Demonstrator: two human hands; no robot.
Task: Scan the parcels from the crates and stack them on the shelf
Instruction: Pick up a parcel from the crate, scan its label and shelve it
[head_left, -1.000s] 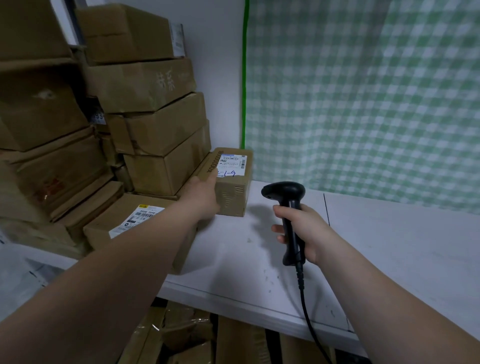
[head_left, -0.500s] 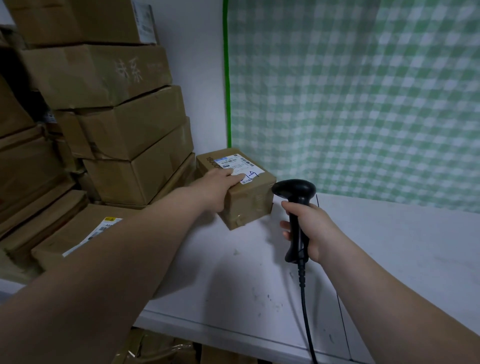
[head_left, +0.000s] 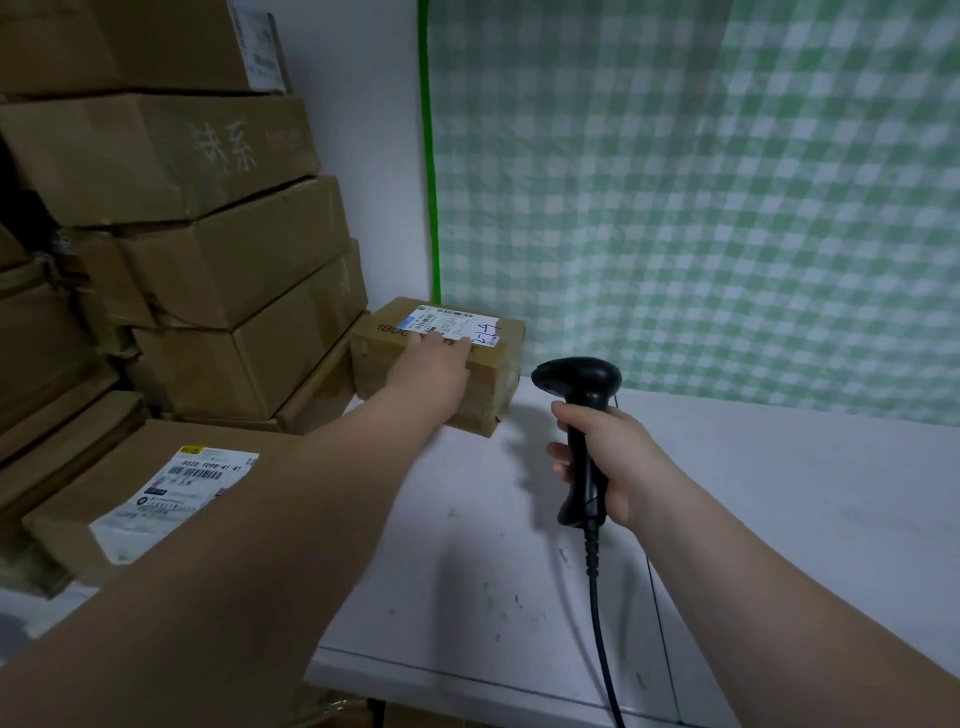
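Observation:
A small brown parcel (head_left: 493, 384) with a white shipping label stands on the white shelf (head_left: 779, 493), close to the stack of boxes and the back wall. My left hand (head_left: 434, 364) lies over its near top edge, fingers on the label, gripping the box. To its right, my right hand (head_left: 613, 462) is closed round the handle of a black barcode scanner (head_left: 579, 382), held upright above the shelf. The scanner's head points left toward the parcel. Its black cable hangs down past the shelf's front edge.
A tall stack of brown cardboard boxes (head_left: 208, 260) fills the left side. A flat labelled box (head_left: 171, 483) lies at the front left under my forearm. A green checked curtain (head_left: 701, 197) hangs behind the shelf. More cartons show below the shelf's front edge.
The parcel was lifted and turned half a second ago. Now it rests squarely on the shelf, nearer the stack. The scanner hand has barely moved.

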